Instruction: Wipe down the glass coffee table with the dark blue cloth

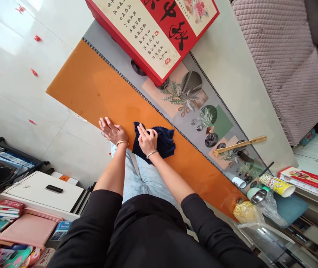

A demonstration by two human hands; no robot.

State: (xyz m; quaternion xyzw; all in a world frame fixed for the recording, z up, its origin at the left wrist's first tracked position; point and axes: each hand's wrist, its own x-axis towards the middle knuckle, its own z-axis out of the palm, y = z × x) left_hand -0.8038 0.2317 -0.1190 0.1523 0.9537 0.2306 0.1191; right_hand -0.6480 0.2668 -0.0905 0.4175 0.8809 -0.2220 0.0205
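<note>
A dark blue cloth (pixel 164 139) with frayed edges lies on the orange part of the table (pixel 114 85), partly over its near edge. My right hand (pixel 147 141) is on top of the cloth, pressing it down, with some fingers stretched forward and others bent into the fabric. The underside of that hand is hidden. To the left of the cloth, my left hand (pixel 114 132) lies flat at the table's near edge, fingers spread and holding nothing. Bracelets circle both wrists. Small spots of dirt or moisture (pixel 98 95) show on the orange surface beyond the left hand.
A large red gift box (pixel 159 74) stands at the back. Farther right are wooden tongs (pixel 239 145), a white cup (pixel 239 182), a metal bowl (pixel 256 195) and a yellow popcorn cup (pixel 279 186). Red scraps (pixel 37 38) dot the floor; a white cabinet (pixel 41 190) stands behind left.
</note>
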